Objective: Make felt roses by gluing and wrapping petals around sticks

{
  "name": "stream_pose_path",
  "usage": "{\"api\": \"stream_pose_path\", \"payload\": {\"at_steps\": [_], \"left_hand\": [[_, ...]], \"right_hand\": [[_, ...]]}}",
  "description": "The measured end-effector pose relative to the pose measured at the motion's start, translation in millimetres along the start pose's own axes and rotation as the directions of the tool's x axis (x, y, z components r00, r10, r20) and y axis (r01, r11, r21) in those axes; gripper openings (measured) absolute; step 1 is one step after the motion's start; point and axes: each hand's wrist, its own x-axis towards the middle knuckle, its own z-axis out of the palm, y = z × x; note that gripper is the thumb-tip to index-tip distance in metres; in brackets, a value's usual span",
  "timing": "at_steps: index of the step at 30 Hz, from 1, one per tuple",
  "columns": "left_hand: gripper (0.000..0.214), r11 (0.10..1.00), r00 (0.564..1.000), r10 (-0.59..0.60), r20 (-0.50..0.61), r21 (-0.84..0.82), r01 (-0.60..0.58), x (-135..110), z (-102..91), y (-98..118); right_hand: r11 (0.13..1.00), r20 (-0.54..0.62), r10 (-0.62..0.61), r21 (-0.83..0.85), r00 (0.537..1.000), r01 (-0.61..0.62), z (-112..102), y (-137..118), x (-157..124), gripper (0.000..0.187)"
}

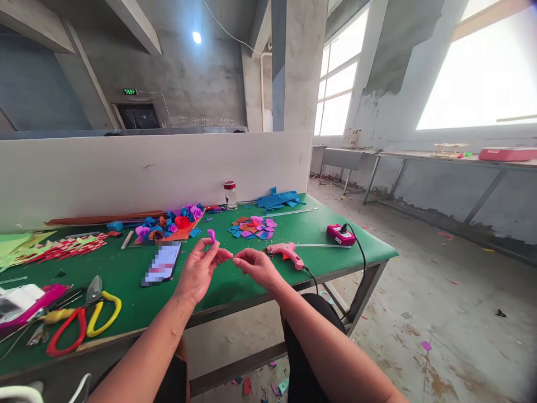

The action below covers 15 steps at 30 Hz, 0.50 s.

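Observation:
Above the front of the green table, my left hand (202,267) pinches a small curled purple paper piece (212,235) between thumb and forefinger. My right hand (258,267) is closed in a pinch, its fingertips close to the other fingers of my left hand; whatever it may hold is too small to make out. Just right of it lies a pink hot glue gun (287,254) with a black cord. Behind my hands is a pile of purple, blue and orange paper petals (253,228). A phone (163,264) with a blurred screen lies left of my left hand.
Red-and-yellow-handled scissors (86,316) lie at the front left. Finished-looking paper flowers (172,223), a glass jar with a red lid (230,195) and blue paper (280,200) line the back. A pink power socket (340,235) with a cable sits at the right.

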Motion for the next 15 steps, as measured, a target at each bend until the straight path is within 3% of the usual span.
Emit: {"api": "stream_pose_path", "payload": {"at_steps": [4, 5, 8, 11, 15], "left_hand": [[0.031, 0.999, 0.987, 0.031, 0.155, -0.021, -0.028, 17.4, 3.1, 11.6], [0.03, 0.999, 0.985, 0.048, 0.168, -0.008, -0.047, 21.9, 3.1, 12.3], [0.027, 0.994, 0.982, 0.07, 0.176, 0.072, -0.084, 34.6, 0.8, 9.0], [0.029, 0.982, 0.986, 0.025, 0.163, 0.183, -0.055, 44.0, -3.7, -0.2], [0.028, 0.921, 0.997, -0.025, 0.077, 0.391, -0.007, 48.7, -7.8, -13.6]], "right_hand": [[0.988, -0.072, 0.013, -0.154, 0.997, -0.024, -42.2, -6.4, 29.9, 0.03], [0.948, -0.101, 0.026, -0.312, 0.995, -0.057, -55.5, -7.0, 41.6, 0.033], [0.877, -0.126, 0.055, -0.469, 0.99, -0.108, -92.8, -3.2, 82.6, 0.033], [0.741, -0.136, 0.11, -0.649, 0.985, -0.172, -117.6, 9.5, 123.4, 0.024], [0.496, -0.071, 0.167, -0.856, 0.983, -0.146, -124.9, 33.2, 164.1, 0.013]]}}
